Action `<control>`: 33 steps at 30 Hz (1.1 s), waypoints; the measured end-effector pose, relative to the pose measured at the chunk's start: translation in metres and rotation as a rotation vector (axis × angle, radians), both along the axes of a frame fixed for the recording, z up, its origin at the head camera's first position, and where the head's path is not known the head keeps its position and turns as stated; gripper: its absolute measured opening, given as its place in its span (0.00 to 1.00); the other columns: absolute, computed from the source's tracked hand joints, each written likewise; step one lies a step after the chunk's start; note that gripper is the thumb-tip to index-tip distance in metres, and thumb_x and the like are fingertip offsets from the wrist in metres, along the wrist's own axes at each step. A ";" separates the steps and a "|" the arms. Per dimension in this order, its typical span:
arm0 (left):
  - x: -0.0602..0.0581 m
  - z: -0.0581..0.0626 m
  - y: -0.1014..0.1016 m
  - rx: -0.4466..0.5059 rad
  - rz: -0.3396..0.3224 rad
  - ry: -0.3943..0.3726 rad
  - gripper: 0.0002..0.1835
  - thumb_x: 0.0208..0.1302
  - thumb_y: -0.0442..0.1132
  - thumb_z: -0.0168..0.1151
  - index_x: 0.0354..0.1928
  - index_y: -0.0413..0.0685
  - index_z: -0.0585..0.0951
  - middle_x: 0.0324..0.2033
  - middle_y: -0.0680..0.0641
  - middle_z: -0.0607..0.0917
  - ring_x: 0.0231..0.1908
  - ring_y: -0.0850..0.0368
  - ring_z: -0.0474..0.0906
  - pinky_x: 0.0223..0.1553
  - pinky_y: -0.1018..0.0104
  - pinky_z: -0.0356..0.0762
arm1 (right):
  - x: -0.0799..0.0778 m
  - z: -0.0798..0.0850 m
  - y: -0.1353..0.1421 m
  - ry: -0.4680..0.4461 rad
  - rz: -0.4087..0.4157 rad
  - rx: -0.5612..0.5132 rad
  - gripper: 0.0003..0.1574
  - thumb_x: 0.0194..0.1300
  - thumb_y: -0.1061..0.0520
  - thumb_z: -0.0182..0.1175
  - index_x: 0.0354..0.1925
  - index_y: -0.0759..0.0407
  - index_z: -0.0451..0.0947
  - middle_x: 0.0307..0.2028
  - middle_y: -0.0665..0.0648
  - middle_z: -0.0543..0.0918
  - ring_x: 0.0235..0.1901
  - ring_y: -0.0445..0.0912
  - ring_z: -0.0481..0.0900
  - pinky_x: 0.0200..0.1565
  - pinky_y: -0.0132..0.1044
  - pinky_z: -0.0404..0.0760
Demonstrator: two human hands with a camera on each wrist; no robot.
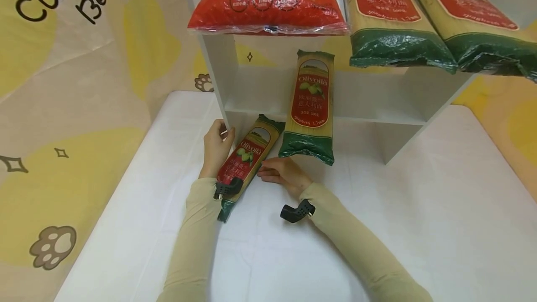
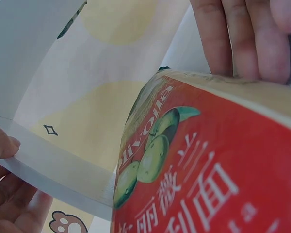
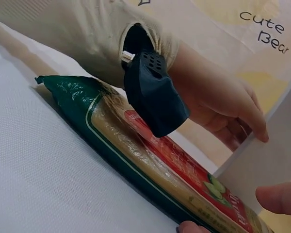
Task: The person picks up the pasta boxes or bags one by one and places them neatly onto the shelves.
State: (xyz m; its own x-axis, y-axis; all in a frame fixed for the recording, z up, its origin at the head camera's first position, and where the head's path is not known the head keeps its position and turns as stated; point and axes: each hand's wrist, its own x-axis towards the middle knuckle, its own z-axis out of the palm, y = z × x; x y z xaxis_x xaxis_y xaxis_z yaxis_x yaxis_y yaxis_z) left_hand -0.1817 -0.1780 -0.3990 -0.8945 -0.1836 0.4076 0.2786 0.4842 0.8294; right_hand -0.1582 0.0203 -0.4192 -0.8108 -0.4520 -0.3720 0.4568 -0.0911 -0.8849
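Observation:
A spaghetti pack (image 1: 247,155), red and yellow with green ends, lies slanted at the lower left of the white shelf (image 1: 220,71), its near end on the white table. At the shelf's left side panel (image 2: 63,187) my left hand (image 1: 216,150) pinches the front edge between thumb and fingers, as the left wrist view shows. My right hand (image 1: 287,174) touches the pack's right side with its fingers extended. In the right wrist view, its thumb (image 3: 281,198) stands apart from the pack while a fingertip (image 3: 193,227) meets the lower side.
Another spaghetti pack (image 1: 312,101) leans on the middle shelf, overhanging its front. Up top, a red-ended clear bag (image 1: 268,8) and two spaghetti packs, one nearer the middle (image 1: 388,17), jut over the front edge. A patterned cloth (image 1: 84,106) hangs behind the table (image 1: 126,227).

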 end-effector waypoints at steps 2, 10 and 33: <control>0.000 0.001 0.000 0.000 -0.003 -0.004 0.12 0.65 0.32 0.55 0.47 0.30 0.73 0.45 0.32 0.79 0.49 0.42 0.76 0.52 0.59 0.78 | 0.000 0.000 -0.002 0.011 -0.003 -0.013 0.19 0.66 0.62 0.52 0.50 0.77 0.71 0.41 0.66 0.78 0.42 0.52 0.81 0.52 0.42 0.80; -0.002 0.004 0.000 -0.010 0.000 -0.038 0.13 0.65 0.30 0.56 0.49 0.28 0.72 0.47 0.32 0.79 0.51 0.42 0.76 0.53 0.57 0.77 | -0.003 0.002 -0.009 0.058 -0.027 -0.029 0.19 0.66 0.65 0.52 0.50 0.80 0.70 0.40 0.65 0.77 0.39 0.51 0.81 0.50 0.44 0.80; 0.001 0.005 -0.001 0.002 -0.009 -0.043 0.11 0.66 0.30 0.54 0.47 0.29 0.73 0.46 0.32 0.79 0.50 0.41 0.76 0.53 0.58 0.78 | -0.018 0.004 -0.038 -0.080 -0.070 0.077 0.29 0.62 0.59 0.62 0.58 0.68 0.67 0.46 0.67 0.81 0.38 0.51 0.84 0.41 0.39 0.84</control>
